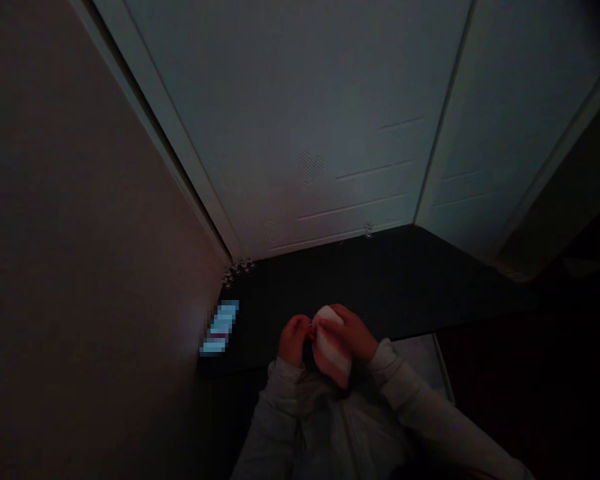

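Note:
In dim light, my right hand (353, 333) grips a soft pink and white cloth (333, 353), which hangs down towards my body. My left hand (294, 339) is closed just to the left of it, its fingertips pinching a small reddish item (311, 330) at the cloth's edge. The item is too small and dark to name. Both hands are close together over the front edge of a dark tabletop (300, 283).
A lit screen, blurred into blocks (220, 328), lies at the table's left end. Several small clear objects (236, 269) cluster in the back left corner, and another (369, 230) stands by the white panel (280, 100). A pale tray or box (425, 360) is below the table's front edge.

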A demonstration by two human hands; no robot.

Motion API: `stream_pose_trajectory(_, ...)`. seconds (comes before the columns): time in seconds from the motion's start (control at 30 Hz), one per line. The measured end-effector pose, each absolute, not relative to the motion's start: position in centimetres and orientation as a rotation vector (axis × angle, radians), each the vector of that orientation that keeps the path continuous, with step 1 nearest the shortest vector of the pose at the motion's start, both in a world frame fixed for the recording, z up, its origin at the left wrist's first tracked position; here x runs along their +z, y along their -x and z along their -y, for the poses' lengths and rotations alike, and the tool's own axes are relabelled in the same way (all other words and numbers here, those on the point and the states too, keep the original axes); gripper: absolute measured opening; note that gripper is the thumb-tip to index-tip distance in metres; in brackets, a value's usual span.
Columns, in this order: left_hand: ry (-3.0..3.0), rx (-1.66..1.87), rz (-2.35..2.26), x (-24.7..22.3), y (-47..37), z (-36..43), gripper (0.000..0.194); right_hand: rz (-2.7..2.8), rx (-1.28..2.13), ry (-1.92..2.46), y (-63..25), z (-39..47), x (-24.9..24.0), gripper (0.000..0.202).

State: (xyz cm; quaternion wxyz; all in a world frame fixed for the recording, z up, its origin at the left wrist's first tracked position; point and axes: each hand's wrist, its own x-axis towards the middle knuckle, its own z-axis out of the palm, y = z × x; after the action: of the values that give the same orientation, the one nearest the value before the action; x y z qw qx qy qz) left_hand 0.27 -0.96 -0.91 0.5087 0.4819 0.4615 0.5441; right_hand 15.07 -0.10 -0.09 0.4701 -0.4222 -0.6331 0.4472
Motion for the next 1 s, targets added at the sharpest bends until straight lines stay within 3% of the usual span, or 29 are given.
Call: stream_pose_trajectory(1.0,-1.137,1.299,-1.134,-0.52,-0.38,1.03,0.022,1.543,1.131,1.065,-15.14,0.22,0.22,0.024)
